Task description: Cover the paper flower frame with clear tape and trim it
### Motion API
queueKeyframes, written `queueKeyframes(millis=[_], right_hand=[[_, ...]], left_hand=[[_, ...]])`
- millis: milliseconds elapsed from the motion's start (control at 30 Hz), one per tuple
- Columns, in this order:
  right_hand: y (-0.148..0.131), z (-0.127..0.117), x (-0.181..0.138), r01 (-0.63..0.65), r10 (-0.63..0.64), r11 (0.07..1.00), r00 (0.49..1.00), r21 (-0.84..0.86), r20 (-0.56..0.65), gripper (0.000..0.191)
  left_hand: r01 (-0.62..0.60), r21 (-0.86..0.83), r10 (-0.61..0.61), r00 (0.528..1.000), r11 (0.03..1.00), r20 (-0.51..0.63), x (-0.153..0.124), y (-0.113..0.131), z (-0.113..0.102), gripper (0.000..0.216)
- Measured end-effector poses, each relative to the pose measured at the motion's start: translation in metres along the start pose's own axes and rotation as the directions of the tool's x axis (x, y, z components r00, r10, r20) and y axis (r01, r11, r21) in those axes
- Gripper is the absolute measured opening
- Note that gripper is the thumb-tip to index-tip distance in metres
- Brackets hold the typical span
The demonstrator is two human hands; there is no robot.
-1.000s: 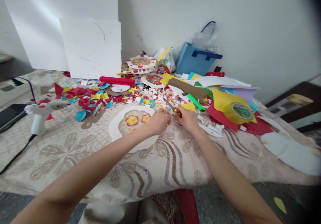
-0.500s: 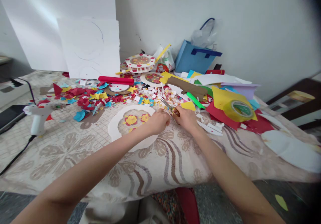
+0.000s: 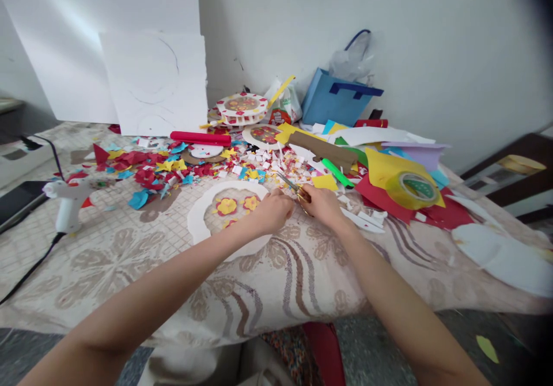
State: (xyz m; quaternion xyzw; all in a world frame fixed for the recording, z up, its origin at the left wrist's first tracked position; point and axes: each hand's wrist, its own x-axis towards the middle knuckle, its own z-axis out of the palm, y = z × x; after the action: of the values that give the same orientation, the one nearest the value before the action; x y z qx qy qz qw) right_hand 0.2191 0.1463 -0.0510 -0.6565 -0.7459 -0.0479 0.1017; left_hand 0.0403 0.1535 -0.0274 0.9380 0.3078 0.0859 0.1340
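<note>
My right hand (image 3: 321,203) is closed round the handles of a pair of scissors (image 3: 288,182), whose blades point away to the upper left. Close beside it, my left hand (image 3: 275,208) is closed with bent fingers. Whatever its fingers hold is hidden or too small to make out. Under my left wrist and forearm lies a white scalloped ring (image 3: 199,210) with a see-through middle. Yellow and red paper flowers (image 3: 226,205) sit inside that ring. Small white and coloured scraps (image 3: 263,161) are spread just beyond both hands.
A white glue gun (image 3: 68,204) with a black cord stands at the left. Rightward are a green cutter (image 3: 337,173), yellow tape (image 3: 411,190) and coloured paper sheets. A decorated round lantern-like piece (image 3: 242,106) and a blue bag (image 3: 339,101) stand by the wall.
Both hands stay in nearly the same place. The scissors have turned very slightly in my right hand, and the whole view has shifted a little.
</note>
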Motion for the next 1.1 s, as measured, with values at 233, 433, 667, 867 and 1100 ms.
queueKeyframes(millis=[233, 433, 667, 867, 1100], right_hand=[[0.01, -0.009, 0.0, -0.046, 0.041, 0.985, 0.999, 0.165, 0.035, 0.02], [0.02, -0.001, 0.002, -0.04, 0.054, 0.952, 0.998, 0.304, -0.037, 0.028], [0.018, -0.005, 0.002, -0.054, 0.123, 0.887, 0.985, 0.458, -0.121, 0.034], [0.002, -0.006, -0.004, -0.032, 0.064, 0.648, 0.998, 0.761, -0.013, 0.033], [-0.027, 0.0, -0.013, 0.045, -0.061, 0.737, 0.998, 0.675, 0.0, 0.03]], left_hand=[[0.016, 0.022, -0.016, 1.0, 1.0, 0.012, 0.0, 0.002, -0.004, 0.024], [-0.028, -0.033, 0.026, 0.998, 0.999, -0.057, 0.002, -0.002, 0.0, 0.025], [0.018, -0.172, -0.062, 0.966, 0.985, -0.252, -0.025, -0.021, -0.032, 0.031], [0.313, -0.469, -0.501, 0.789, 0.826, -0.355, -0.092, -0.077, -0.064, 0.023], [0.469, -0.532, -0.702, 0.57, 0.705, -0.427, -0.156, -0.118, -0.045, 0.018]])
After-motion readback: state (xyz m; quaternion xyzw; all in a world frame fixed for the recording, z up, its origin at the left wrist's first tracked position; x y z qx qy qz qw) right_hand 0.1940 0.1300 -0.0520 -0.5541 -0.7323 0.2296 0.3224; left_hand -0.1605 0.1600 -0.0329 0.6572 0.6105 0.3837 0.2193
